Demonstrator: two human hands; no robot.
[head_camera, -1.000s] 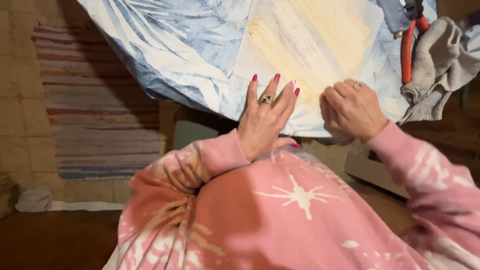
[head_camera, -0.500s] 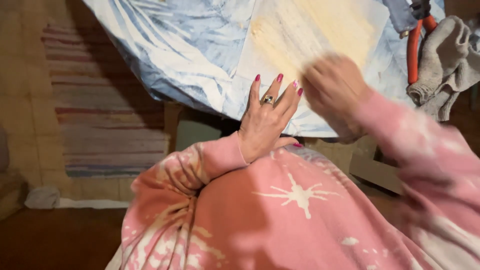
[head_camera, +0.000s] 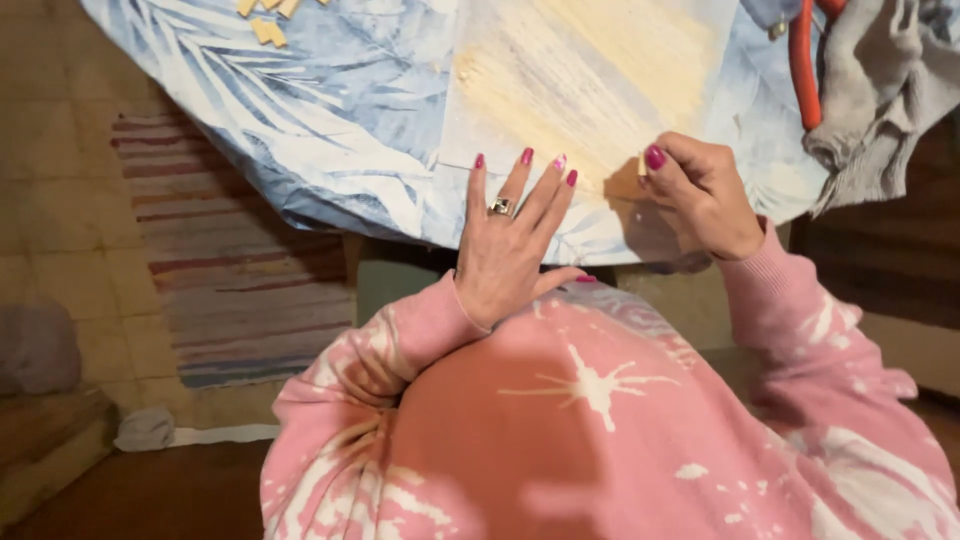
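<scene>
The left hand (head_camera: 512, 245) lies flat, fingers spread, at the table's (head_camera: 330, 150) near edge. The right hand (head_camera: 700, 195) pinches what may be a small wooden piece (head_camera: 642, 165) over the pale board (head_camera: 590, 85).

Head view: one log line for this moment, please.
left hand: flat on pale yellow-streaked board | right hand: fingers curled at board edge, grip contents unclear | surface: blue leaf-print tablecloth

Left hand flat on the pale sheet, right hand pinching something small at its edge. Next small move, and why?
Probably lower the right hand and press its small pinched piece onto the pale yellowish sheet. The left hand lies flat with fingers spread at the sheet's near edge, seemingly steadying it on the blue leaf-print cloth, and the piece sits right at the surface. What the piece is cannot be told.
</scene>
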